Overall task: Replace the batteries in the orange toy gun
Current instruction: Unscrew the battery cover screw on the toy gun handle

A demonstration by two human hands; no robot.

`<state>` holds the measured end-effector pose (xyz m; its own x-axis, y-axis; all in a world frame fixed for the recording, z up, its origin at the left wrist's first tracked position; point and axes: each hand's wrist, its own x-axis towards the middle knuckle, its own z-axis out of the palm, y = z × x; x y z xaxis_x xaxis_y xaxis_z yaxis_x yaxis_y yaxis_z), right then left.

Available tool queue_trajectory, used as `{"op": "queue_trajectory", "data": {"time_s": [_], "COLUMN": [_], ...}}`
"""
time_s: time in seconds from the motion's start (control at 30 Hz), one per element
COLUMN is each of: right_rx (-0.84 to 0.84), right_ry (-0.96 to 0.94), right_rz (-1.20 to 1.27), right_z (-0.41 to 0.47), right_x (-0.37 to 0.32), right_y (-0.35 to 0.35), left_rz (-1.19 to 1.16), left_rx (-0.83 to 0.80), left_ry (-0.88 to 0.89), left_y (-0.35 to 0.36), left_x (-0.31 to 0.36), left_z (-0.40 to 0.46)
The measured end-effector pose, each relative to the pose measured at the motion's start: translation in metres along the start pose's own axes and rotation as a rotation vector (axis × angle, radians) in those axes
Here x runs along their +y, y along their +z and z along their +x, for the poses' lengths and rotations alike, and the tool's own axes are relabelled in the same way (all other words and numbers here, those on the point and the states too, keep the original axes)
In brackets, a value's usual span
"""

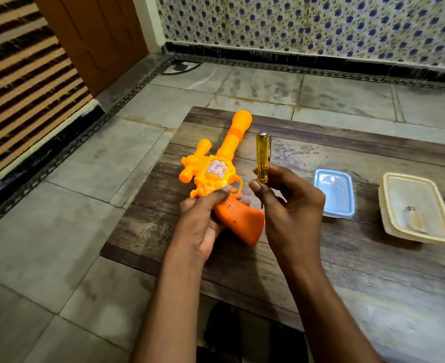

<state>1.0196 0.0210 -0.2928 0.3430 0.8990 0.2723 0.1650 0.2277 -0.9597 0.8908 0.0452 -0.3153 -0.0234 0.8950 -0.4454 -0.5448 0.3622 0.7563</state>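
Observation:
The orange toy gun [217,169] lies over the left part of the wooden table [321,258], barrel pointing away, darker orange grip toward me. My left hand [203,218] grips it around the trigger and grip, thumb on the body. My right hand [289,205] holds a screwdriver with a clear yellow handle [262,157] upright just right of the gun; its shaft is hidden behind my palm. A battery [414,218] lies in the cream container [389,203] at the right.
A small blue-lidded clear box [334,192] sits between my right hand and the cream container. The low table stands on a grey tiled floor [85,205]; a wooden door and patterned tiled wall are behind.

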Motion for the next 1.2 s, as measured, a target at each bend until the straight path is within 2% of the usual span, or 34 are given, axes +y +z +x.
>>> {"op": "queue_trajectory", "data": {"time_s": [0.1, 0.2, 0.4, 0.6, 1.0, 1.2], "right_rx": [0.003, 0.016, 0.036, -0.086, -0.079, -0.116], "right_ry": [0.064, 0.053, -0.002, -0.105, -0.036, -0.221], "right_rz": [0.105, 0.091, 0.14, -0.007, -0.017, -0.209], "right_z": [0.001, 0.0, 0.0, 0.004, 0.007, 0.008], "right_x": [-0.002, -0.003, -0.017, -0.015, -0.008, -0.007], "right_y": [-0.005, -0.013, -0.023, -0.029, -0.034, -0.036], "left_rz": [-0.051, -0.028, -0.013, -0.069, 0.031, 0.086], "left_rx": [-0.093, -0.132, -0.043, -0.02, -0.039, -0.059], "left_ry": [-0.039, -0.06, -0.045, 0.053, 0.144, 0.158], "left_y": [0.003, 0.009, 0.018, 0.03, 0.036, 0.04], "left_x": [0.002, 0.001, -0.005, -0.011, -0.013, -0.019], "left_z": [-0.003, -0.005, -0.004, -0.004, -0.005, -0.006]}}
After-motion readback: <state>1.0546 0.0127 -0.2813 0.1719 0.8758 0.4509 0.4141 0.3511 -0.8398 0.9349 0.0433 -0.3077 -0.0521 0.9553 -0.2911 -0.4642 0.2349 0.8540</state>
